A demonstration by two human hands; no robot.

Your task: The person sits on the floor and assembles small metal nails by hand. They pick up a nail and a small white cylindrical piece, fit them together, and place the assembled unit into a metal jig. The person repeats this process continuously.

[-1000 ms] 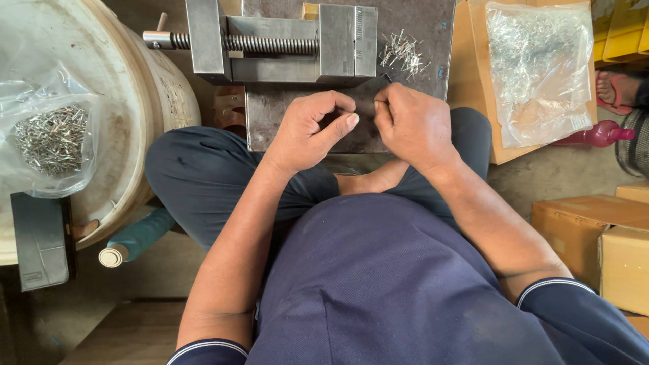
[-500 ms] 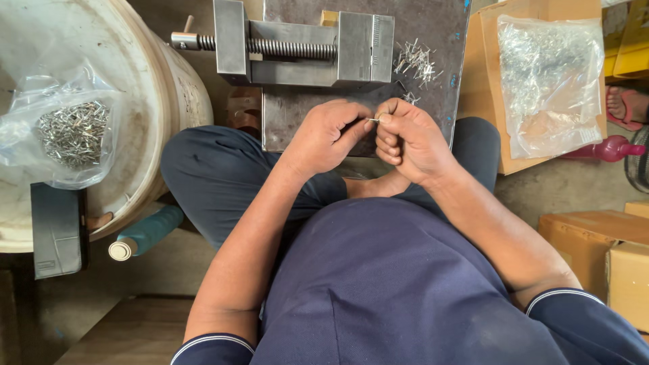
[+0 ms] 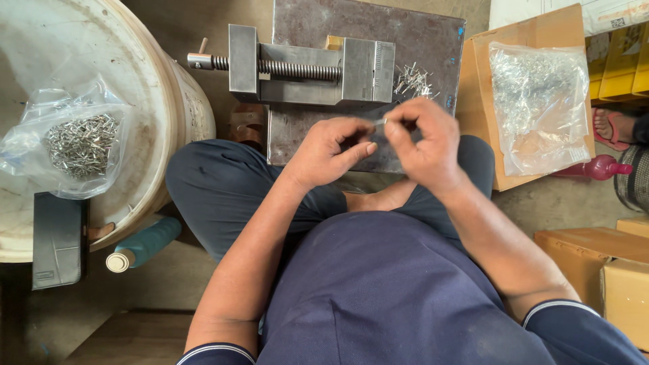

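Observation:
My left hand [image 3: 332, 150] and my right hand [image 3: 424, 143] meet in front of my chest, above a dark steel plate [image 3: 365, 34]. Between the fingertips of both hands sits a small silver metal pin [image 3: 380, 122]. Just beyond my hands a grey machine vise [image 3: 307, 64] with a long screw lies on the plate. A loose heap of small metal pins [image 3: 413, 81] rests on the plate to the right of the vise, close to my right hand.
A clear bag of metal pins [image 3: 80, 143] lies on a round white tub [image 3: 159, 88] at the left, with a dark phone [image 3: 57, 240] and a teal thread spool [image 3: 143, 243] nearby. A second clear bag [image 3: 539, 101] lies on a cardboard box [image 3: 534, 34] at right; more boxes [image 3: 598, 260] lower right.
My hands have stayed together at the pin, the right hand rising slightly and turning over it. The view has shifted a little, so the vise sits lower and further right in frame.

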